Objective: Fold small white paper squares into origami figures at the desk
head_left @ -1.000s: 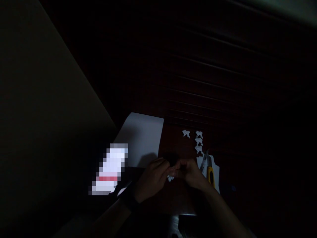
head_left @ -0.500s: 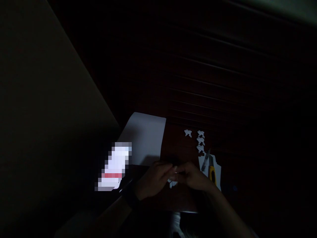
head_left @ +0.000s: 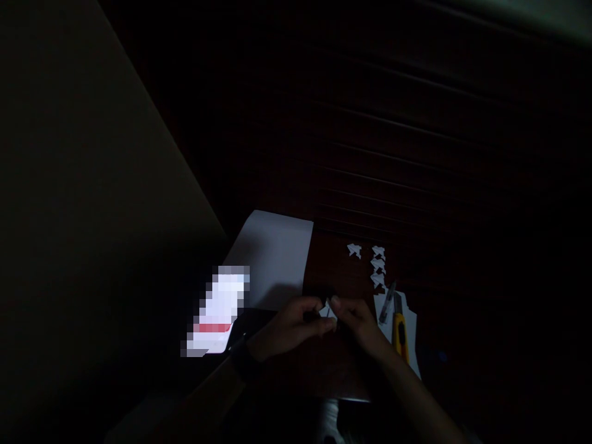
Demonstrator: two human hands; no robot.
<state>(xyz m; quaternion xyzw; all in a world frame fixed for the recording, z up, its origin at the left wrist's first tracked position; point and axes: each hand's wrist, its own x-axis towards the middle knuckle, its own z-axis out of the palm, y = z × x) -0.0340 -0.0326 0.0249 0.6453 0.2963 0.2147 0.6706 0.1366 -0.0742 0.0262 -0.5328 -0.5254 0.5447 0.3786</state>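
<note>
Between both hands is a small folded piece of white paper (head_left: 327,311), held above the dark table. My left hand (head_left: 296,320) pinches it from the left, thumb along its lower edge and fingers behind. My right hand (head_left: 359,322) grips its right upper side with thumb and fingertips. Part of the paper is hidden by the fingers. Beyond the hands lie several small folded paper figures: one apart (head_left: 354,250), and a column of three at its right, with a middle figure (head_left: 378,265).
At the left a white sheet (head_left: 282,253) lies flat, with a lit, blurred-out screen (head_left: 217,311) beside it. On the right, a pen (head_left: 387,302) and a yellow utility knife (head_left: 399,333) rest on white paper (head_left: 414,336). A pale wall (head_left: 69,185) borders the left side.
The folded paper, mostly below and behind the fingers before, now shows between the hands, raised and turned. My left thumb has come to its lower edge. The view has shifted slightly.
</note>
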